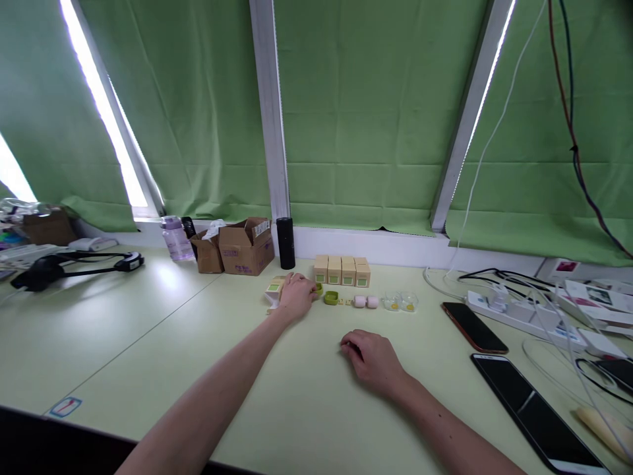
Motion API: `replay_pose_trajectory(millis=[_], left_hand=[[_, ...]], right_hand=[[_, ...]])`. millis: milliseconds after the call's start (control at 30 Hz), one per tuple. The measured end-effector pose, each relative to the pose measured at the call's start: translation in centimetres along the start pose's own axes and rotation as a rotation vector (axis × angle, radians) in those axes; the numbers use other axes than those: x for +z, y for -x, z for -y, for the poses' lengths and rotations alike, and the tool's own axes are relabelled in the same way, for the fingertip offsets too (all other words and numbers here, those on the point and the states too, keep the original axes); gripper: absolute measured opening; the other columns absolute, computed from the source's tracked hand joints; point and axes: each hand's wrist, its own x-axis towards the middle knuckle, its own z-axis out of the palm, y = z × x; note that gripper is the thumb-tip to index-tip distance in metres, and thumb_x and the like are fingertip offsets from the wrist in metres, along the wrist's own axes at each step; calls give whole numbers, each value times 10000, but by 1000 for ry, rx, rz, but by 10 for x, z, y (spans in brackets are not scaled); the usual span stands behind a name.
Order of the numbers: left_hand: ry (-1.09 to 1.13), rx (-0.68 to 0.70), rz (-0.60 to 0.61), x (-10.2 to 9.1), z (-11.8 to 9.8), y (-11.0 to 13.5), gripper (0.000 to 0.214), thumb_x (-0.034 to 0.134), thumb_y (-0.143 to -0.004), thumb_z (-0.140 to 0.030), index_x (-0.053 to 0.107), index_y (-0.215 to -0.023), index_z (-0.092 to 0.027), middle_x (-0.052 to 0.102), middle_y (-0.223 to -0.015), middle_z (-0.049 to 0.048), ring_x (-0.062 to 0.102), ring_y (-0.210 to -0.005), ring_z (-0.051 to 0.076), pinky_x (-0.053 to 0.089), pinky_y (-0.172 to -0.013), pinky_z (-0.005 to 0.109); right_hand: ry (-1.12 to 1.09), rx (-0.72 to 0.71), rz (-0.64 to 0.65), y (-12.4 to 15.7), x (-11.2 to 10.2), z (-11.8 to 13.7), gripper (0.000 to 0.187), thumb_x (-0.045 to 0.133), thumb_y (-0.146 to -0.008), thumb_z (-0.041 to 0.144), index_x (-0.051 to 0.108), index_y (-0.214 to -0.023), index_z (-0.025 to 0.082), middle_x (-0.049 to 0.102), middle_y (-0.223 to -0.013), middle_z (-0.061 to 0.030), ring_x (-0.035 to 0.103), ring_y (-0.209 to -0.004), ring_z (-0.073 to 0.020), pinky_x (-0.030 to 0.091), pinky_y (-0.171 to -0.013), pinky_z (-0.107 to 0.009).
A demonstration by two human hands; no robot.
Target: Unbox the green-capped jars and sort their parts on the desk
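Bare forearms point(212, 382), fingers point(307, 285) near squarish tub point(331, 299)

On table point(306, 396): four small boxes point(342, 270) in a row; before them, extending rightward, dish point(331, 299), two cylinders point(359, 301), two cups point(408, 302). Far right: two phones point(475, 327), power strip point(529, 322) beside. Left rear: cartons point(247, 249), bottle point(177, 239) left of them.

Bright daylight glares past the green blinds point(361, 119), casting a sheen on the pale table point(168, 356).
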Motion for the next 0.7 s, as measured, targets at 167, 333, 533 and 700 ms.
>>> replay_pose_trajectory(millis=[167, 333, 533, 700], left_hand=[[-45, 28, 9, 8, -1, -1, 162, 618, -900, -234, 750, -807, -228, 762, -929, 98, 533, -1247, 315, 261, -1173, 528], [-80, 45, 26, 12, -1, -1, 142, 635, -868, -215, 766, -817, -237, 768, -937, 112, 511, -1295, 327, 235, -1185, 547], [-96, 55, 34, 14, -2, -2, 113, 657, -850, -227, 769, -840, -234, 764, -950, 125, 519, -1296, 335, 242, -1171, 551], [-97, 49, 36, 14, -3, -2, 118, 655, -834, -228, 752, -899, -211, 760, -956, 144, 516, -1301, 346, 258, -1148, 546]], right_hand=[[1, -3, 1, 0, -1, 1, 216, 505, -996, 244, 721, -1003, 253, 776, -1035, -10, 694, -931, -191, 424, -760, -290], [-2, -2, 5, 1, -2, 2, 216, 511, -988, 232, 725, -1004, 252, 776, -1036, -15, 693, -932, -197, 429, -764, -295], [-5, 0, 14, 0, -3, 3, 210, 519, -981, 227, 726, -1007, 252, 773, -1032, -22, 691, -931, -195, 430, -771, -290], [2, -2, 14, 1, -3, 3, 204, 520, -976, 227, 722, -992, 248, 771, -1020, -19, 688, -916, -194, 420, -756, -290]])
